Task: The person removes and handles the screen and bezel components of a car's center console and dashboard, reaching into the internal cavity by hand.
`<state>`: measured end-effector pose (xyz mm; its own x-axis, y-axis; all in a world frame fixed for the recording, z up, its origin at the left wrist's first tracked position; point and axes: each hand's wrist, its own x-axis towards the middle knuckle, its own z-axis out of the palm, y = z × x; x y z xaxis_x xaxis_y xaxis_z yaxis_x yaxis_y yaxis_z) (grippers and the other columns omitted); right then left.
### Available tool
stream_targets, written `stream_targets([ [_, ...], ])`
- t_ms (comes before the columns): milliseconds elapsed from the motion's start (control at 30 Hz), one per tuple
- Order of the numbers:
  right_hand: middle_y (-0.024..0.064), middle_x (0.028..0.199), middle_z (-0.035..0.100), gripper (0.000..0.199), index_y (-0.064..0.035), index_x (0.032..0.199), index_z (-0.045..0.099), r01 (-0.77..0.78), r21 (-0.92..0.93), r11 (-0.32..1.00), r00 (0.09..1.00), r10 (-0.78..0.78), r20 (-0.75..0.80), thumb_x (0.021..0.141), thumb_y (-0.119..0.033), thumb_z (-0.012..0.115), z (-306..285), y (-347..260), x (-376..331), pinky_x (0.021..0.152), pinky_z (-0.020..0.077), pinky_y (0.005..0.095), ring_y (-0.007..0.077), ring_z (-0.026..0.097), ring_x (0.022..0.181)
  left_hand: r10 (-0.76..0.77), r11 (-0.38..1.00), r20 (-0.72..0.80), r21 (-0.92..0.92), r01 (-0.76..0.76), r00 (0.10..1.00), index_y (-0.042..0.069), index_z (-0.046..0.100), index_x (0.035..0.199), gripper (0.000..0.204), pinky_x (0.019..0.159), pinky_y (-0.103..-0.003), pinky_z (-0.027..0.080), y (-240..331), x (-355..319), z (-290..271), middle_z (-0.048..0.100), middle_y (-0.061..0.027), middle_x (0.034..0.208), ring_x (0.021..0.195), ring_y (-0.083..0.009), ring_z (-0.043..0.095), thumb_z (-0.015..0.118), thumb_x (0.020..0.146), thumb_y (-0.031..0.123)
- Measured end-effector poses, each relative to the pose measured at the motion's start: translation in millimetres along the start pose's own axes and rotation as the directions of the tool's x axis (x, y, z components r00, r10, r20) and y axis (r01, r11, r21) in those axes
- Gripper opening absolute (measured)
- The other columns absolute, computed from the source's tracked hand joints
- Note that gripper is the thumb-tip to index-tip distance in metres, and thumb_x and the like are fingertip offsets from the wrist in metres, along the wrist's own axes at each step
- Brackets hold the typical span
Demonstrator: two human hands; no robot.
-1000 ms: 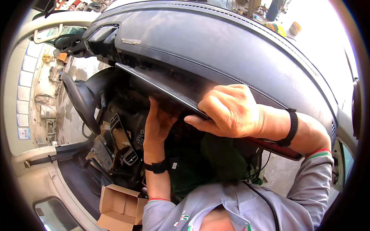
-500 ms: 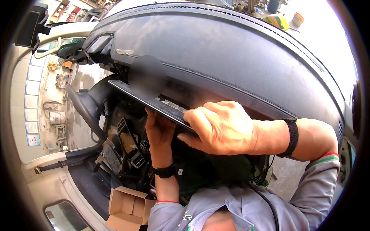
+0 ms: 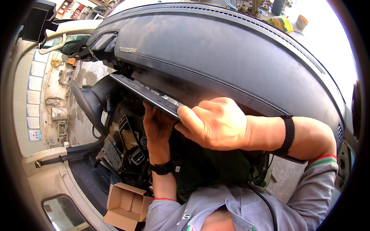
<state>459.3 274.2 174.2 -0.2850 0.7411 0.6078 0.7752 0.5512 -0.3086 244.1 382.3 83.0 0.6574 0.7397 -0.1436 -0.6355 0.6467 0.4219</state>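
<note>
A flat, wide black screen panel (image 3: 148, 97) lies slantwise in front of the dashboard's middle, its left end farther away. Labels show on its far face. My right hand (image 3: 216, 122) grips the panel's near right end, thumb and fingers closed on the edge. Under the panel is my left hand (image 3: 157, 129), palm up, with its fingers against the side nearer me; the fingertips are partly hidden by the panel. Behind the panel runs the open recess of the dark dashboard (image 3: 216, 50).
The steering wheel (image 3: 86, 109) stands to the left. Loose trim with air vents (image 3: 137, 156) lies below my left hand, near an open cardboard box (image 3: 125, 204). A black phone-like device (image 3: 39, 23) is at the upper left. Outside, a bucket (image 3: 301, 22) stands on the floor.
Both hands and the panel have shifted slightly left against the dashboard, and the panel's near end has risen a little. My grip looks the same.
</note>
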Motion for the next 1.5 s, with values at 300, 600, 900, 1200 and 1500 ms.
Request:
stream_targets([
  [300,0.0011,0.065,0.054,0.023,-0.0025,0.096,0.057,-0.016,-0.022,1.0,0.996,0.014,-0.087,0.08,-0.017,0.063,7.7,-4.3,-7.1,0.046,0.0464,0.0311,0.016,0.059,0.056,0.216,0.947,-0.067,0.257,-0.192,0.974,0.005,0.061,0.133,0.05,0.1,-0.047,0.055,-9.7,-3.8,-15.4,0.069,-0.0113,0.126,0.115,-0.0296,0.067,0.061,0.102,0.045],
  [600,0.0061,0.062,0.058,0.034,-0.0022,0.083,0.061,-0.137,-0.169,0.976,0.897,0.195,0.396,0.083,-0.033,0.074,-11.2,-11.2,-9.0,0.043,0.0458,0.0368,0.023,0.064,0.053,0.3,0.932,0.035,0.201,-0.301,0.953,0.003,0.061,0.133,0.04,0.097,-0.047,0.058,-16.7,-2.1,1.9,0.07,-0.0147,0.123,0.112,-0.031,0.069,0.051,0.107,0.031],
  [900,0.0088,0.061,0.062,0.025,-0.0018,0.076,0.061,-0.106,-0.113,0.988,0.858,0.148,0.491,0.092,-0.022,0.063,7.9,-15.6,-26.5,0.044,0.0469,0.0339,0.021,0.064,0.051,0.329,0.89,0.028,0.326,-0.32,0.944,0.002,0.06,0.134,0.04,0.1,-0.046,0.056,-15.7,-8.1,8.7,0.069,-0.0144,0.126,0.115,-0.0298,0.067,0.056,0.105,0.03],
  [1200,0.0182,0.066,0.068,0.027,0.0033,0.08,0.059,-0.402,0.122,0.907,0.806,0.288,0.518,0.096,-0.018,0.054,2.5,-12.6,-18.4,0.048,0.0532,0.0456,0.034,0.068,0.056,0.312,0.896,0.002,0.332,-0.295,0.95,0.001,0.06,0.134,0.042,0.104,-0.045,0.054,-12.1,-9.4,9.7,0.068,-0.0139,0.129,0.118,-0.0286,0.066,0.06,0.104,0.03],
  [1500,0.018,0.064,0.067,0.028,0.0043,0.081,0.059,-0.43,0.163,0.888,0.817,0.307,0.488,0.098,-0.017,0.051,5.3,-12.0,-20.4,0.048,0.0525,0.0481,0.0365,0.067,0.055,0.29,0.894,-0.033,0.367,-0.259,0.956,0.002,0.059,0.136,0.042,0.105,-0.046,0.052,-7.9,-10.2,7.1,0.067,-0.0128,0.131,0.121,-0.0283,0.064,0.061,0.104,0.03],
])
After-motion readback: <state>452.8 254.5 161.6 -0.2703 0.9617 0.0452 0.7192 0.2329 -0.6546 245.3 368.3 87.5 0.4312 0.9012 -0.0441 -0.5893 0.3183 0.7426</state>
